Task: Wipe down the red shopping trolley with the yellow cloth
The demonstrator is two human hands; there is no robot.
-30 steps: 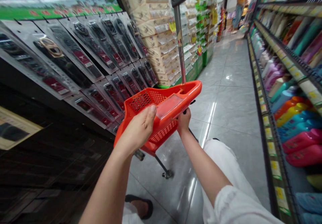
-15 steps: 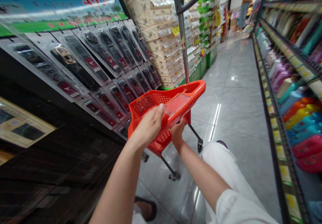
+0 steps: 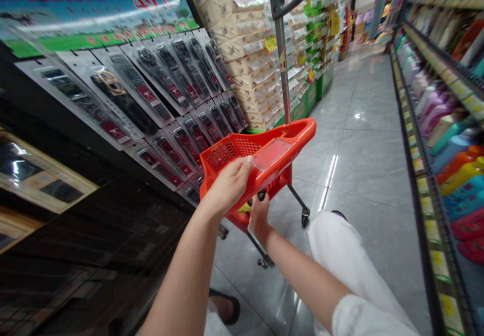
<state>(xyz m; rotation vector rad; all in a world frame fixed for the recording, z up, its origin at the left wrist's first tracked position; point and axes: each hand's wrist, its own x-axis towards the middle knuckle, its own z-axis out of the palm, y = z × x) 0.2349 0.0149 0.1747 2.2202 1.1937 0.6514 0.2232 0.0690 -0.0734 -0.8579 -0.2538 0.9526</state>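
1 red cart [image 3: 264,175]; L hand [image 3: 233,182] wrapped on its rim; R hand [image 3: 259,214] curled round 1 sm. blk item [image 3: 261,194]

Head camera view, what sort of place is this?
Probably a supermarket aisle: bottles on shelves edged with yellow labels at right, clear packages hanging in rows at left, and a red wheeled cart in front.

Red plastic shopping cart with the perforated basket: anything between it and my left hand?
Nothing visible stands in the way: your left hand rests on the red plastic shopping cart; the palm side is hidden.
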